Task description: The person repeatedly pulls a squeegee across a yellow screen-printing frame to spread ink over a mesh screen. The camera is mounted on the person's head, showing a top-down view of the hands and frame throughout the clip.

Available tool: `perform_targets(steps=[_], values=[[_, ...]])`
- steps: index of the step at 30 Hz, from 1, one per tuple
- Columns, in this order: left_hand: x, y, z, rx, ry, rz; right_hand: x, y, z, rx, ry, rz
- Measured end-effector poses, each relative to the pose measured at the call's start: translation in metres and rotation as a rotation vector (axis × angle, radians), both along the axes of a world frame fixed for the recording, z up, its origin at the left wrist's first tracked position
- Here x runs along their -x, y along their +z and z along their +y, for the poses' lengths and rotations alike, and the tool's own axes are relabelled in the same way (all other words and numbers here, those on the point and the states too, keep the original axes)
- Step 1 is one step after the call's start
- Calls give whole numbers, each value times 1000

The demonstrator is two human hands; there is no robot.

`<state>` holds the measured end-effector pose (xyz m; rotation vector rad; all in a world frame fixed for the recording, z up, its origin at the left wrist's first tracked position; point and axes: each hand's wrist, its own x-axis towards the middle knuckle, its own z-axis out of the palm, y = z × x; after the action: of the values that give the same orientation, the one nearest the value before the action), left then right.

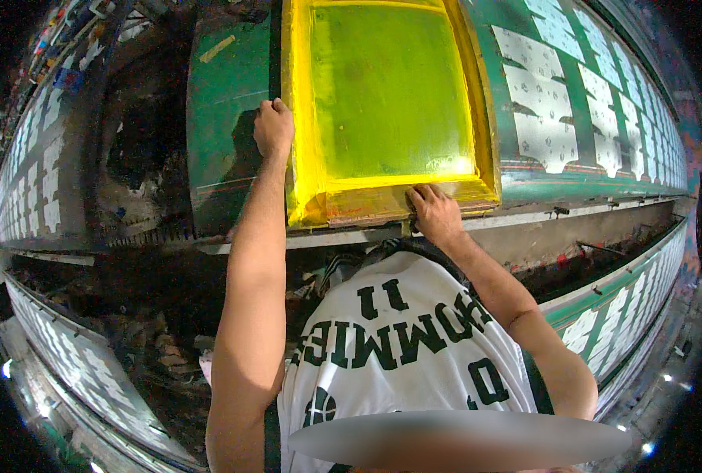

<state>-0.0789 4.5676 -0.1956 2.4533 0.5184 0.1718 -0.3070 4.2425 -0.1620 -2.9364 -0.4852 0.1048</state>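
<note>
A screen printing frame (398, 202) with yellow-coated edges and a yellow-green mesh lies on the green table in front of me. My left hand (274, 128) is closed at the frame's left side rail, its fingers curled against it. On the near rail, right of its middle, my right hand (436, 211) grips with the fingers over the top; its thumb is mostly hidden. What lies under the frame cannot be seen.
White cut fabric pieces (534, 98) lie in rows on the green table (516, 175) to the right. A dark gap (146, 126) is at the left. Further tables with white pieces (91, 355) stand at lower left and lower right. A metal rail (540, 202) runs along the table's near edge.
</note>
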Motion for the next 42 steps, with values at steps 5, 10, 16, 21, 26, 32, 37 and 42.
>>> perform_targets(steps=[5,10,16,21,26,32,37,42], values=[[-5,-1,0,-13,-32,38,-79,-11,-2,30,-24,-61],[-2,4,-4,4,-16,87,-240,-22,-17,89,-58,-136],[-5,1,-8,-60,24,32,-429,-6,-33,176,-45,-144],[-4,2,-9,-63,69,44,-533,15,-58,192,162,-83],[-4,1,-10,-80,66,17,-610,14,-82,59,428,-61],[-3,0,-11,-128,78,-11,-604,-5,-77,72,334,-202],[-1,3,-12,-126,55,-16,-504,-12,-65,44,247,-133],[0,6,-13,-130,53,76,-338,-8,-47,151,173,29]])
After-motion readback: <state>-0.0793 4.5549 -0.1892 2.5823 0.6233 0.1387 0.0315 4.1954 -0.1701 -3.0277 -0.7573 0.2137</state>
